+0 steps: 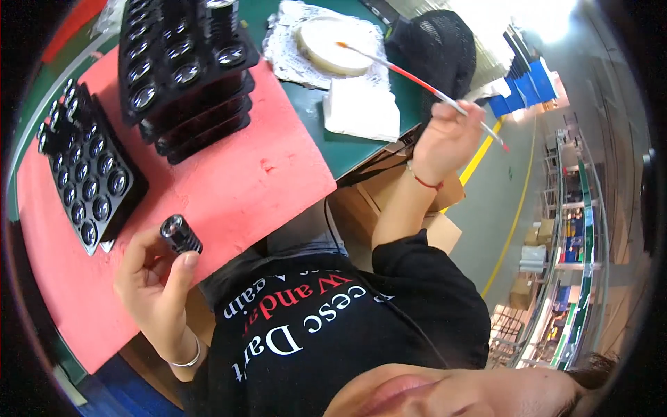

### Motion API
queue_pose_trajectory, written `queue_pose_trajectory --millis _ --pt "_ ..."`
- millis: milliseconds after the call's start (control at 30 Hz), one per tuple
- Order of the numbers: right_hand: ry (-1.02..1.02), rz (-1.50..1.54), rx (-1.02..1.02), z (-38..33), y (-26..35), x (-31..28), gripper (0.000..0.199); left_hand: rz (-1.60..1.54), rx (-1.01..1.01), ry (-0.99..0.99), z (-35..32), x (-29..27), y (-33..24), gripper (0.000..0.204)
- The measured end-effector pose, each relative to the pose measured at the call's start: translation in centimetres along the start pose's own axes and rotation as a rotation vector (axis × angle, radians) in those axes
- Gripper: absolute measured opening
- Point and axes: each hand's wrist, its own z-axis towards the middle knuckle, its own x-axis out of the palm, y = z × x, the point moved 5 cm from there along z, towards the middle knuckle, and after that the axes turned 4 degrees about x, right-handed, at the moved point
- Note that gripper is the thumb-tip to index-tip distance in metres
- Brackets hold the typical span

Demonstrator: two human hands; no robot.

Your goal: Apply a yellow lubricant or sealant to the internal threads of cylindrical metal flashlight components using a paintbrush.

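My left hand (151, 290) grips a small black cylindrical lens barrel (181, 235) between thumb and fingers, above the near edge of a pink mat. Its glassy end faces up and away. In my right hand (450, 139) is a thin paintbrush (424, 81) with a red and white handle, pinched near the middle. The orange bristle tip is over a round cream-coloured dish (335, 46); whether it touches the surface I cannot tell. That dish rests on a crumpled white cloth (279, 50). A folded white wipe (361, 111) lies close by, in front of the dish.
On the pink mat (229, 187) stand a stack of black trays (198, 118) with round lenses and, farther left, a single black tray (90, 167) of lens barrels. The green tabletop (306, 111) shows beyond. A black mesh item (441, 48) sits at the back right; cardboard boxes (389, 194) are below.
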Motion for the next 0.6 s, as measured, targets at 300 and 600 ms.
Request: queue_pose_trajectory --millis 300,600 --pt "0.422 0.488 0.300 -8.8 -0.5 6.5 0.026 -0.034 -0.072 -0.057 0.5 -0.1 0.0 0.024" --pt "0.560 0.386 0.356 -11.1 -1.1 8.6 0.023 -0.129 -0.070 -0.010 0.2 -0.6 0.3 0.025"
